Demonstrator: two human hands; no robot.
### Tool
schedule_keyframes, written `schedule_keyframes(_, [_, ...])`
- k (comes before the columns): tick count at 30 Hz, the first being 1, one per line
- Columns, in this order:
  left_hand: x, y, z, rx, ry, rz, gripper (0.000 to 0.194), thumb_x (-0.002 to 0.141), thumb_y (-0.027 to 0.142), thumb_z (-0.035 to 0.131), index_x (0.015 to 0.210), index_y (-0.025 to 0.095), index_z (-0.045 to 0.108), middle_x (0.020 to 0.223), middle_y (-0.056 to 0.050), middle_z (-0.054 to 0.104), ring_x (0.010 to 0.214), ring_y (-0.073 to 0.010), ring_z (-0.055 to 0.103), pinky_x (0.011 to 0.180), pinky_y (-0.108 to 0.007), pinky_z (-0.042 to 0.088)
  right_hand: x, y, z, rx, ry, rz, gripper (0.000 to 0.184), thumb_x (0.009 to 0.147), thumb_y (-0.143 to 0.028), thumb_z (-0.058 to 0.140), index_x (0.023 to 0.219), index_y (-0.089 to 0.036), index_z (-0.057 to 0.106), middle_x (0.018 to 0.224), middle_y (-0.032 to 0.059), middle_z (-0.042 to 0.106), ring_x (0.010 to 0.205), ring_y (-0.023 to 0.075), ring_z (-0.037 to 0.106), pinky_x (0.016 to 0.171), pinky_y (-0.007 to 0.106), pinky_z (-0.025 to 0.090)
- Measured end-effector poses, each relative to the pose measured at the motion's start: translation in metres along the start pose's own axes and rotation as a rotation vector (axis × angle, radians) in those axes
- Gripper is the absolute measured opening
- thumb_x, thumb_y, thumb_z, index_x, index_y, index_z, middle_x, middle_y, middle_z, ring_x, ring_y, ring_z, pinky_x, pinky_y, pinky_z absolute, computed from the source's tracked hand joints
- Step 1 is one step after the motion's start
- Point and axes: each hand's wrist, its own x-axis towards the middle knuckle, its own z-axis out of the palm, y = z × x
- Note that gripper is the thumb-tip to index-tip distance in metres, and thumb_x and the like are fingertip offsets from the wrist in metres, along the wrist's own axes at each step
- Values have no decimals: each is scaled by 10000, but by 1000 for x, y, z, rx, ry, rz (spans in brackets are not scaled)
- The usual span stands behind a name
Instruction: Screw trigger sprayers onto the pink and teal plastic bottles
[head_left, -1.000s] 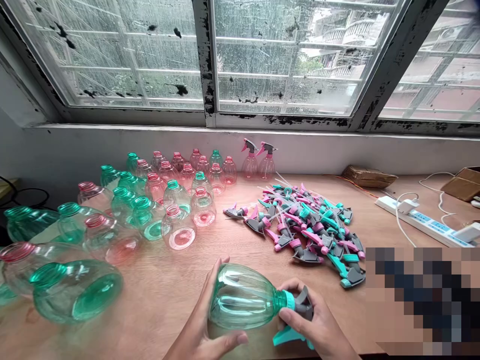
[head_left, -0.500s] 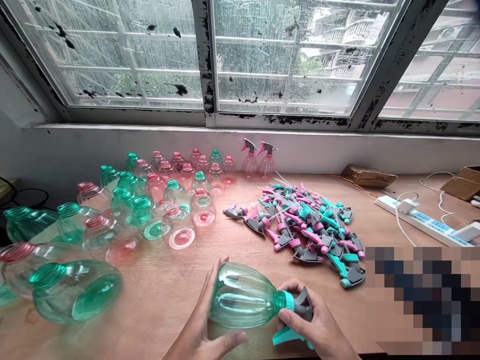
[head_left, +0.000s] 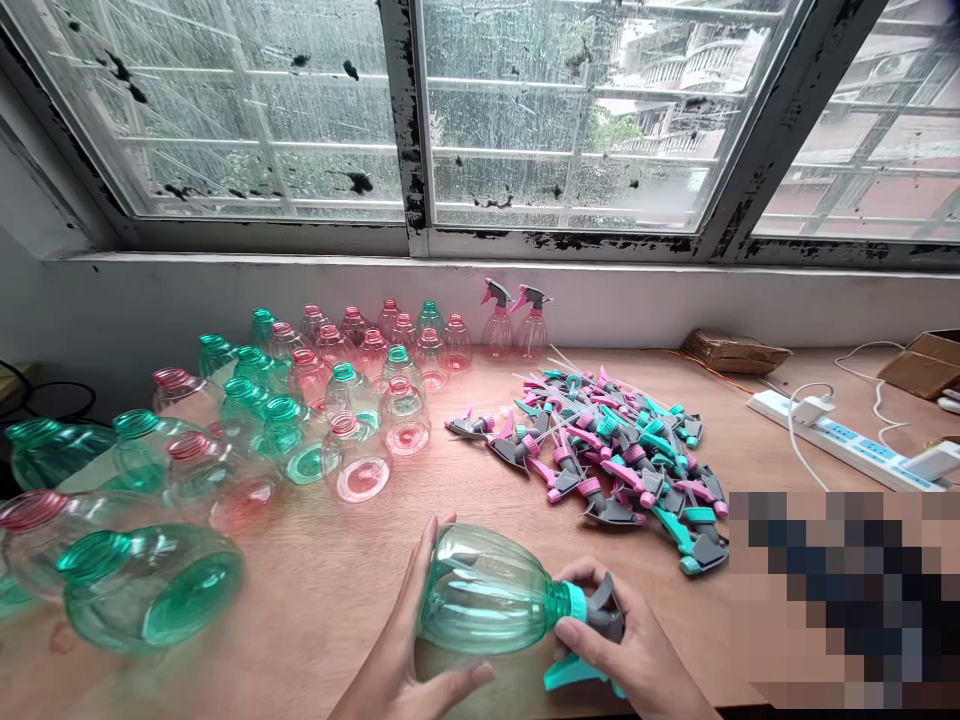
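A clear green spray bottle (head_left: 487,590) lies on its side in the air at the table's front, its neck pointing right. My left hand (head_left: 412,640) cups its base end, thumb below and fingers behind. At the neck sits a spray head (head_left: 604,610) with a teal collar, a grey body and a teal trigger hanging down. My right hand (head_left: 637,640) is closed around this collar and head, thumb in front. Behind my hands lies a heap of loose spray heads (head_left: 615,440) in pink, teal and grey, with thin tubes sticking out.
Several open pink and green bottles (head_left: 356,470) stand on the left of the wooden table (head_left: 315,600). Two pink bottles with spray heads (head_left: 531,325) stand by the wall. A white power strip (head_left: 847,440), cables and a brown packet (head_left: 735,350) are at right.
Almost nothing differs. The view has shifted very slightly, while both hands keep the same hold on the spray bottle and its head.
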Motion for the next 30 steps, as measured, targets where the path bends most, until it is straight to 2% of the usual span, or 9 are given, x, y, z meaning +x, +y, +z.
schedule_keyframes(3, [0, 0, 0, -39, -10, -24, 1017, 868, 470, 781, 1652, 354, 143, 1757, -38, 158, 1600, -337, 169, 1312, -491, 100, 0, 0, 1, 4, 8, -2, 486, 767, -562, 859, 994, -180, 663, 723, -7, 644, 658, 180, 601, 603, 288, 468])
schedule_keyframes(6, [2, 1, 0, -35, -5, -27, 1015, 837, 459, 816, 1640, 369, 201, 1751, -35, 187, 1589, -354, 207, 1310, -501, 123, 0, 1, 0, -6, 33, 1, 492, 761, -561, 861, 1003, -183, 659, 722, -5, 649, 656, 186, 607, 600, 295, 472])
schedule_keyframes(11, [3, 4, 1, -3, 11, 18, 872, 935, 443, 709, 1628, 443, 179, 1739, -1, 232, 1571, -342, 271, 1305, -501, 143, 0, 2, 0, -10, 20, -8, 486, 766, -551, 862, 1010, -183, 659, 730, -5, 647, 661, 184, 607, 602, 298, 473])
schedule_keyframes(16, [0, 5, 1, -17, 13, -10, 1040, 845, 443, 813, 1639, 419, 142, 1744, -14, 215, 1586, -352, 217, 1304, -508, 99, 0, 1, 1, -17, 18, -1, 505, 749, -582, 860, 993, -185, 664, 728, -3, 644, 662, 189, 606, 604, 306, 480])
schedule_keyframes(19, [0, 6, -1, -41, 2, -28, 1029, 853, 431, 809, 1643, 398, 150, 1749, -19, 197, 1594, -340, 193, 1308, -480, 123, 0, 0, 1, -16, 18, 7, 509, 745, -581, 864, 991, -183, 666, 726, -4, 650, 659, 187, 609, 603, 303, 486])
schedule_keyframes(23, [3, 3, 0, -29, -4, -28, 1019, 830, 429, 834, 1635, 384, 212, 1736, -44, 243, 1580, -357, 239, 1308, -486, 153, 0, 0, 1, -13, 36, 9, 479, 760, -551, 870, 992, -187, 661, 713, -7, 664, 649, 182, 616, 600, 289, 482])
schedule_keyframes(28, [5, 1, 2, -19, 18, 21, 903, 910, 443, 744, 1629, 421, 198, 1740, -35, 226, 1564, -356, 283, 1301, -514, 169, 0, 0, 1, -17, 40, -9, 491, 747, -568, 872, 987, -192, 668, 702, -6, 667, 639, 193, 629, 600, 299, 502])
schedule_keyframes(30, [3, 2, 1, -12, 6, 8, 978, 879, 426, 787, 1636, 418, 167, 1741, -41, 218, 1568, -358, 270, 1302, -524, 157, 0, -1, 2, -19, 29, -5, 496, 742, -574, 872, 987, -193, 671, 709, -6, 667, 639, 191, 630, 598, 296, 504])
